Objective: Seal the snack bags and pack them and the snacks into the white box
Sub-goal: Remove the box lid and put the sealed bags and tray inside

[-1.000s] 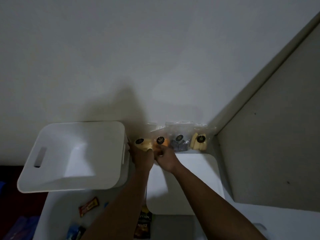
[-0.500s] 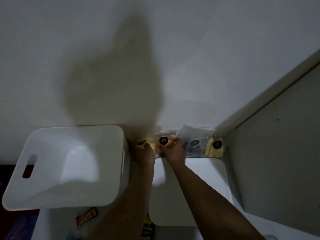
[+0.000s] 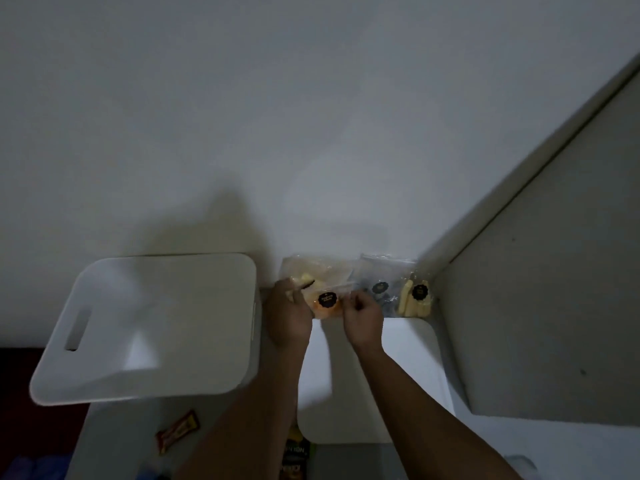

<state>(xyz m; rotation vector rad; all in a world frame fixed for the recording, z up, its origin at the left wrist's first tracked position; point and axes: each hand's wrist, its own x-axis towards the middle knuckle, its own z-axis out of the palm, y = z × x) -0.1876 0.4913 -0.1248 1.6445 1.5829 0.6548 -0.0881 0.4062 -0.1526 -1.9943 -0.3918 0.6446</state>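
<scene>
A clear snack bag with orange snacks and a black round label [image 3: 325, 304] is lifted between my two hands, just right of the white box [image 3: 149, 327]. My left hand [image 3: 289, 315] pinches the bag's left top edge. My right hand [image 3: 362, 317] pinches its right top edge. Behind it a bag of pale yellow snacks [image 3: 304, 277] leans on the wall. Further right stand a bag of dark snacks [image 3: 379, 289] and a bag of yellow sticks [image 3: 417, 297]. The white box looks empty and has a slot handle.
A white lid or tray [image 3: 408, 382] lies flat under my right forearm. A red-and-yellow snack bar [image 3: 178, 431] and a dark packet with yellow print [image 3: 294, 457] lie near the bottom edge. The wall is close behind; a grey panel [image 3: 540, 323] closes the right side.
The orange snack bag has come away from the row toward me, and both hands now pinch its top edge. The view has shifted slightly.
</scene>
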